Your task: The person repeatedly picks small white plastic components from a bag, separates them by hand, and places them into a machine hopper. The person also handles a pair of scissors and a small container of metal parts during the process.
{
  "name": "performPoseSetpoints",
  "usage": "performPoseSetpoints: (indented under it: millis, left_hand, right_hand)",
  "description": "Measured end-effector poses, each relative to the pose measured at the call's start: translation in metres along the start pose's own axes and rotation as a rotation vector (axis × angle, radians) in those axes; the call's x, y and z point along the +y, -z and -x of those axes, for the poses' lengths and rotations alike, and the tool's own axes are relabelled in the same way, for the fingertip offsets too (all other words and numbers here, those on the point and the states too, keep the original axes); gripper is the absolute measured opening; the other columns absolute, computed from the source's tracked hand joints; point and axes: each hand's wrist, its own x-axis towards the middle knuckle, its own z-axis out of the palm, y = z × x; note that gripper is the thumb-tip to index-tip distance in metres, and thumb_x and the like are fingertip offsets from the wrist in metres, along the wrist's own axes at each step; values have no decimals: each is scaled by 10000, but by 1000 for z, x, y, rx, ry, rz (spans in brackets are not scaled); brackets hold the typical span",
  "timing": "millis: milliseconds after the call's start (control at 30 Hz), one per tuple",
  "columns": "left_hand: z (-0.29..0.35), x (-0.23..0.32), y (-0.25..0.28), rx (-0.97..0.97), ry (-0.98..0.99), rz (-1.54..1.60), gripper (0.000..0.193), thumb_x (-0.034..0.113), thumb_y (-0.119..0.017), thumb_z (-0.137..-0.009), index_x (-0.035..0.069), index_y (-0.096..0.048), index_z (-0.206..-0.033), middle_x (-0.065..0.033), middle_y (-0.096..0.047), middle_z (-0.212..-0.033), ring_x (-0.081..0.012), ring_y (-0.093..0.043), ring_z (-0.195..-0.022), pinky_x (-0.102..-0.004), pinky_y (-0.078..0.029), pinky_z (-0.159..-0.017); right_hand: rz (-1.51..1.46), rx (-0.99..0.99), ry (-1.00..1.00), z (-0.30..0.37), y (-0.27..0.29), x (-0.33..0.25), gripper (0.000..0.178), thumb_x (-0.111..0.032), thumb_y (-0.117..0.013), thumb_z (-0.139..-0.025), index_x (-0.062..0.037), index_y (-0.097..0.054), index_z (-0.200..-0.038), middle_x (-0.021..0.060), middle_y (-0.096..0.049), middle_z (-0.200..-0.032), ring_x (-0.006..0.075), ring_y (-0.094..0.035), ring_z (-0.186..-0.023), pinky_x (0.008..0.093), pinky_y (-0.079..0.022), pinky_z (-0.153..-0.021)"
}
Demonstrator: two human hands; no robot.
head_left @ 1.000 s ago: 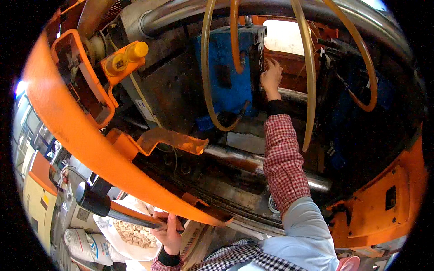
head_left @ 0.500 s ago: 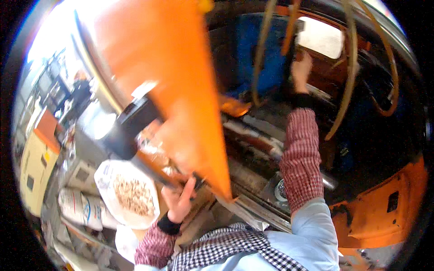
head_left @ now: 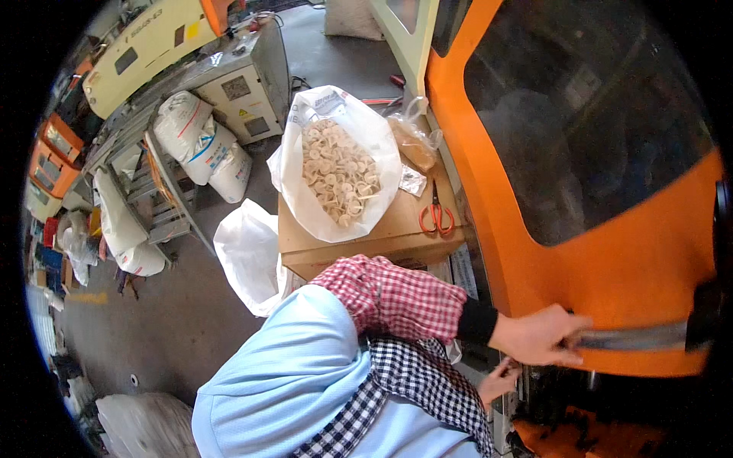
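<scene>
Right hand (head_left: 538, 336) now off the machine's inside, clenched around door handle (head_left: 634, 336); left hand's (head_left: 498, 379) grip unclear.

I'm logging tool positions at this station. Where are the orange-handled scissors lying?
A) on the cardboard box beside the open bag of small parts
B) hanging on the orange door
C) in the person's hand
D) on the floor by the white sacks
A: the scissors lie flat on the cardboard box, just right of the open white bag of pale parts.
</scene>
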Motion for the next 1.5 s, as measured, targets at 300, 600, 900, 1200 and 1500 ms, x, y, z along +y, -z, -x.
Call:
performPoseSetpoints:
  millis: [300,600,900,1200,1500]
  left_hand:
    - [-3,7,-98,-501,2,289,378,255,-633,-818,-33,-407,-911,-196,-520,-649,-405,-526,-625,-437,-392,-542]
    - [22,-28,-259,-493,-271,47,457,436,-515,-882,26,-470,-1078,-235,-605,-833,-416,-590,-715,-489,-468,-603]
    - [25,6,-264,-502,-234,179,417,380,-478,-914,2,-458,-1090,-232,-597,-740,-393,-584,-656,-473,-450,-547]
    - [19,-17,-268,-561,-493,234,415,306,-504,-886,-10,-378,-1123,-251,-553,-844,-412,-566,-767,-489,-440,-611]
    - [72,10,8,-364,-168,-296,135,140,-558,-810,10,-559,-849,-159,-596,-813,-339,-599,-798,-396,-493,-660]
  right_hand:
    - [115,-624,39,29,-32,58,222,-165,-599,-832,26,-600,-946,175,-634,-846,303,-606,-741,376,-463,-631]
    - [128,-768,58,21,-42,83,217,-166,-602,-826,21,-604,-936,172,-633,-845,306,-605,-735,377,-466,-634]
    - [106,-895,116,12,-54,104,212,-168,-605,-821,15,-608,-927,169,-632,-845,309,-605,-728,378,-470,-638]
    - [123,-1047,308,-6,-72,62,206,-170,-609,-816,10,-613,-917,167,-631,-844,311,-604,-722,380,-474,-641]
    - [-482,-804,714,-16,-116,-145,121,-96,-597,-810,-1,-612,-882,161,-621,-842,291,-614,-714,345,-481,-631]
